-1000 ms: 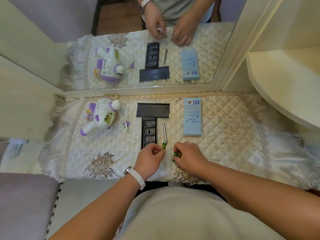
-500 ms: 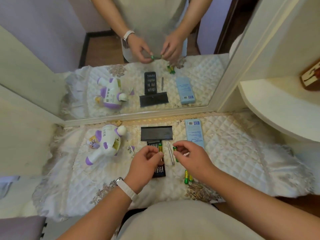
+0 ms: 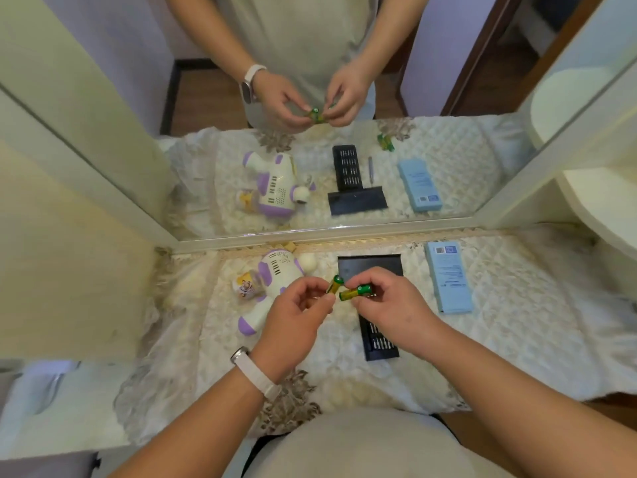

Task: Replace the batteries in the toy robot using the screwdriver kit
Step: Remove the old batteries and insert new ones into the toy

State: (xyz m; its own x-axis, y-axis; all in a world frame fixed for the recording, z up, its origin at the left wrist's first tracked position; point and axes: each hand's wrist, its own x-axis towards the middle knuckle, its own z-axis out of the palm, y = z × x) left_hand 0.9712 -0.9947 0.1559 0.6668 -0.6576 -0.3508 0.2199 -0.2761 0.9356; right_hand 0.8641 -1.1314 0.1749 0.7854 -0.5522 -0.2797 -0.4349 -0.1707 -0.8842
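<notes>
Covering the table, a quilted cloth (image 3: 534, 322) runs back to a mirror (image 3: 344, 231). The toy robot (image 3: 275, 274) lies on its side at the left of the cloth, touched by neither hand. A blue box (image 3: 448, 281) lies at the right. Between them sit a black lid (image 3: 370, 265) and, nearer the person, the bit tray (image 3: 379, 343), partly hidden by the right hand.

The left hand (image 3: 293, 315) pinches one green battery (image 3: 334, 283) between thumb and fingertips, tilted near upright. The right hand (image 3: 389, 305) has its fingers curled round a second battery (image 3: 355, 292), held nearly level. Both batteries are held above the cloth with their near ends close together; contact cannot be confirmed. Two spare batteries (image 3: 385, 142) and the screwdriver (image 3: 371, 169) show only in the mirror.

Compared with half a second ago:
- Both hands are higher in view.
- The right-hand battery has turned from upright to level.
- The right hand and forearm now hide the spare batteries and the screwdriver.
</notes>
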